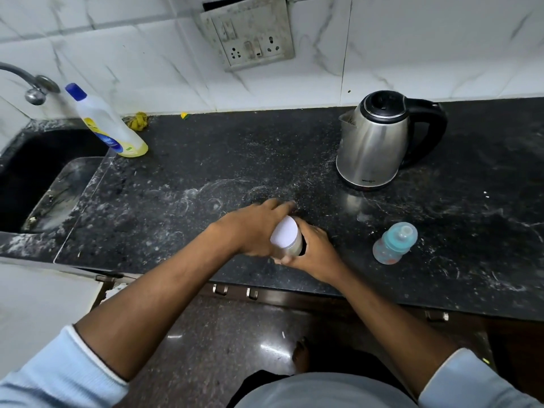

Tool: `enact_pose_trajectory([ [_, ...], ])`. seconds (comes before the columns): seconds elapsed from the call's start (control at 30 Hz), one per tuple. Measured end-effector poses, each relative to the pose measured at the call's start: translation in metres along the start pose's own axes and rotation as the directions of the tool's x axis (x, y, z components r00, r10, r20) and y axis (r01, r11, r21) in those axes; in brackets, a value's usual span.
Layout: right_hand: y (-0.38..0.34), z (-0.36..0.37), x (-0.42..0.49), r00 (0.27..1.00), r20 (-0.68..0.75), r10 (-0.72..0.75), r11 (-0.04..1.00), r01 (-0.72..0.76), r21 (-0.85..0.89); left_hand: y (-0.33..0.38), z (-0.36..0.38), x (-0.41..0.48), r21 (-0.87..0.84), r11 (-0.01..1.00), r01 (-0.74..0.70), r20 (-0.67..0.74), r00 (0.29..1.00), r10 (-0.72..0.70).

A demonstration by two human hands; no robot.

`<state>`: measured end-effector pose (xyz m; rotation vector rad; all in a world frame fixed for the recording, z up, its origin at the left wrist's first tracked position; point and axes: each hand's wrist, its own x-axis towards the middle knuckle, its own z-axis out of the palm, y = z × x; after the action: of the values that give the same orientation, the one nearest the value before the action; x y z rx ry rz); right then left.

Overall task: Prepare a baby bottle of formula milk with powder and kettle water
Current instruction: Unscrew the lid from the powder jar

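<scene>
A clear powder jar (291, 245) with a white lid (283, 235) stands on the black granite counter (206, 172) near its front edge. My right hand (315, 248) wraps around the jar's body from the right. My left hand (256, 225) lies against the white lid from the left, fingers curled over it. A small baby bottle (393, 243) with a teal collar and clear teat stands to the right of my hands, untouched. The steel electric kettle (379, 142) with black lid and handle sits at the back right, lid closed.
A dark sink (35, 178) with a tap (32, 86) is at the left. A dish-soap bottle (109, 125) with a blue cap stands by the sink's corner. A yellow scrub pad (138, 120) lies at the wall. A socket panel (250, 33) is on the tiled wall.
</scene>
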<state>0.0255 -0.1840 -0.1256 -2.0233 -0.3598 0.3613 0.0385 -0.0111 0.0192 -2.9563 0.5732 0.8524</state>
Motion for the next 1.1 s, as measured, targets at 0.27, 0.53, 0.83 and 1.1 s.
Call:
enact_pose_trajectory([
  [0.27,-0.001,-0.001,-0.002,1.000,0.014,0.019,1.000,-0.018,-0.021,0.005,0.006,-0.001,0.038,0.999,-0.017,-0.136,0.991,0.022],
  [0.53,-0.003,-0.002,-0.003,1.000,0.010,0.001,0.999,-0.001,-0.043,-0.030,0.007,-0.033,-0.787,0.617,0.004,-0.270,0.897,-0.350],
  [0.83,-0.010,-0.006,-0.007,1.000,-0.018,-0.018,0.994,0.016,-0.105,-0.052,0.123,-0.023,-0.909,0.402,-0.109,-0.326,0.788,-0.522],
  [1.1,-0.010,-0.003,-0.007,0.999,0.020,0.030,0.998,-0.029,-0.063,-0.049,0.132,-0.026,-0.801,0.573,0.172,-0.277,0.743,-0.610],
])
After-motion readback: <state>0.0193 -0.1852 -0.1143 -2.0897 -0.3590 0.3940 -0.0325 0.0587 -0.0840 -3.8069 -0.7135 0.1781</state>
